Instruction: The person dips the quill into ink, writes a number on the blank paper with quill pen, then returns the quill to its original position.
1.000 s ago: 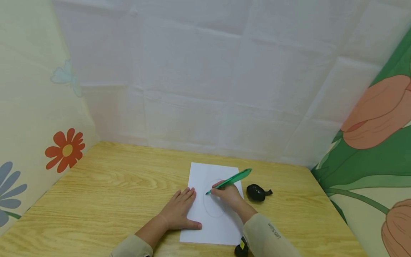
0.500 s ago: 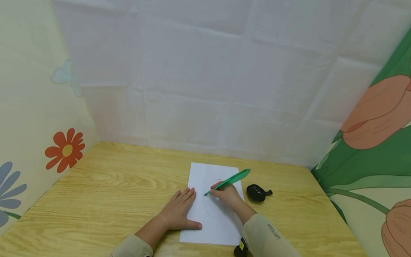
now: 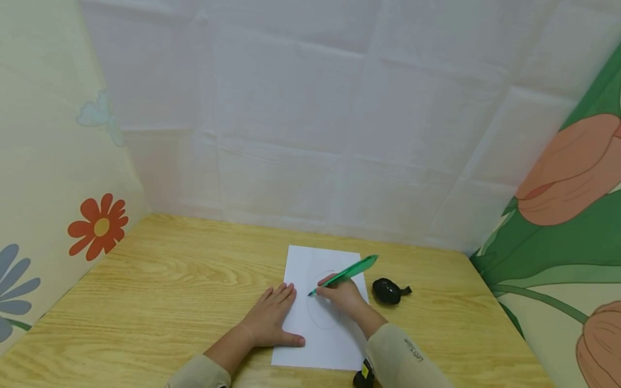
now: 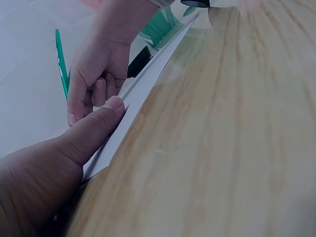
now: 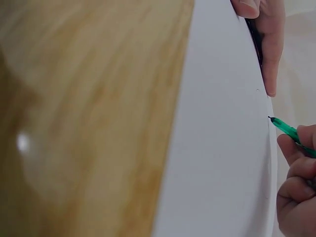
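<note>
A white sheet of paper (image 3: 303, 264) lies on the wooden table, with a faint oval line (image 3: 310, 318) drawn on it. My left hand (image 3: 269, 320) rests spread along the sheet's left side, its fingertips and thumb on the paper. Between thumb and fingers, my right hand (image 3: 348, 297) pinches a green pen (image 3: 358, 267) with a feather-shaped upper end. The pen slants up to the right, its dark tip at the oval's left side. In the right wrist view, the pen (image 5: 286, 130) points toward the left hand (image 5: 271, 42). The right palm hides part of the oval.
A glossy black rounded object (image 3: 387, 291) with a short tail lies right of the paper. Near my right sleeve is another black object (image 3: 364, 376) with a yellow patch, partly covered. A white cloth (image 3: 291, 134) hangs behind the table, with flower-printed panels at both sides.
The pen tip and right hand have shifted slightly left and down along the oval's left side. My left hand and the paper have stayed put.
</note>
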Demonstrator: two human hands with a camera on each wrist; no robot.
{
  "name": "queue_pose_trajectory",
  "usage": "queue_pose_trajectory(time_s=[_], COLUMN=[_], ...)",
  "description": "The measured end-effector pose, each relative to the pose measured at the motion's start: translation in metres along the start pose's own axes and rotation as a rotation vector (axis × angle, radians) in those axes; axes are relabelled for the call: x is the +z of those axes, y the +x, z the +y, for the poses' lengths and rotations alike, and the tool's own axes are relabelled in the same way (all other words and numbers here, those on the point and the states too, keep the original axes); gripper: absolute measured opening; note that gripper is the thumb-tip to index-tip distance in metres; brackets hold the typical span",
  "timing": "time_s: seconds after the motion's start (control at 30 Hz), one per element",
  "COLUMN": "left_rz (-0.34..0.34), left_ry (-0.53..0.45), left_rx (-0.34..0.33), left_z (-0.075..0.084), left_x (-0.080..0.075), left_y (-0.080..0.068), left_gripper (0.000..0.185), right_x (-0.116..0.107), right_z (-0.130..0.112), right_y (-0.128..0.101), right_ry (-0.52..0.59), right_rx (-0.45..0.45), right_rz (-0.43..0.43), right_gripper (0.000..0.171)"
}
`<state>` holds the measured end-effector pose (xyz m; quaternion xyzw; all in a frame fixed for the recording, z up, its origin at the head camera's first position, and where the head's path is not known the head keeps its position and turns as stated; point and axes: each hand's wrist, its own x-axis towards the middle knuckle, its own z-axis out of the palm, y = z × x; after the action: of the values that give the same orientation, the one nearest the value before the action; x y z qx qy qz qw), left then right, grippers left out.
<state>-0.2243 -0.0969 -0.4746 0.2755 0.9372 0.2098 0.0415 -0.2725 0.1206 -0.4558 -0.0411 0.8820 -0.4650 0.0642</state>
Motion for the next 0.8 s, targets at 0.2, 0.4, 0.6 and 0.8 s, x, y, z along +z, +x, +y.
queue_pose_trajectory(time_s=[0.2, 0.4, 0.6, 0.8], left_rz=[0.000, 0.004, 0.007, 0.008], left_ry=[-0.001, -0.002, 0.010, 0.018], left_rx=[-0.001, -0.004, -0.001, -0.002], left_z=[0.000, 0.001, 0.001, 0.000], left_x=[0.000, -0.001, 0.000, 0.002], left_y=[0.000, 0.000, 0.000, 0.000], left_gripper=[0.115, 0.115, 0.115, 0.115], right_x=[0.000, 0.000, -0.003, -0.010], right_z=[0.001, 0.002, 0.004, 0.003], right_y=[0.000, 0.000, 0.000, -0.002], right_ry=[0.008, 0.016, 0.039, 0.103], right_rx=[0.014, 0.018, 0.010, 0.017], right_rz=[-0.003, 0.008, 0.054, 0.102], right_gripper=[0.019, 0.019, 0.020, 0.022])
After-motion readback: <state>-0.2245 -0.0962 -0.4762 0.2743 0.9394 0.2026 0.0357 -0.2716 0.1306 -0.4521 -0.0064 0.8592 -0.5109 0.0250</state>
